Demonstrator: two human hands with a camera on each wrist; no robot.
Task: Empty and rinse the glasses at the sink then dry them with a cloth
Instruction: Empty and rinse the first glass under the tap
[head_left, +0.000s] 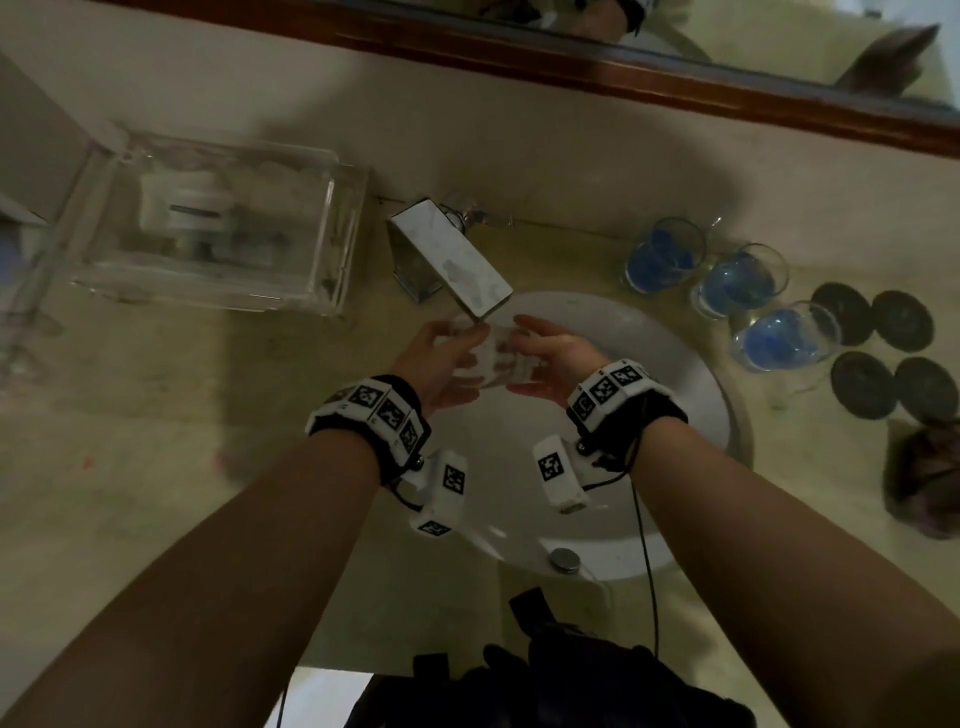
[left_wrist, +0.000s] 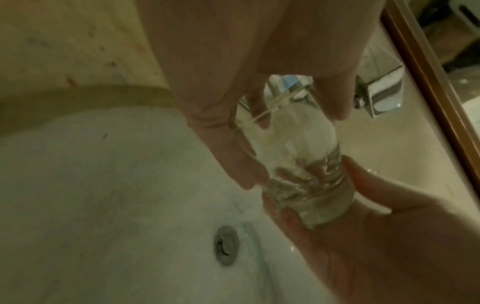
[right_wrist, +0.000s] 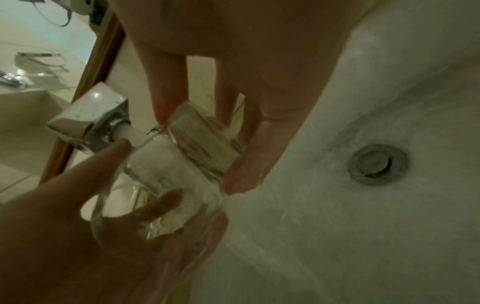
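Here, under the faucet (head_left: 451, 262) spout and above the sink (head_left: 691, 374), a clear glass (head_left: 496, 358) lies between both hands: the left hand (head_left: 441, 364) grips its rim end, the right hand (head_left: 550, 361) cups its base.

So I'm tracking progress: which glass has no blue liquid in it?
The clear glass held by both hands under the tap; the three glasses on the counter hold blue liquid.

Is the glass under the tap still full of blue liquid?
No, the glass held under the tap by both hands looks clear.
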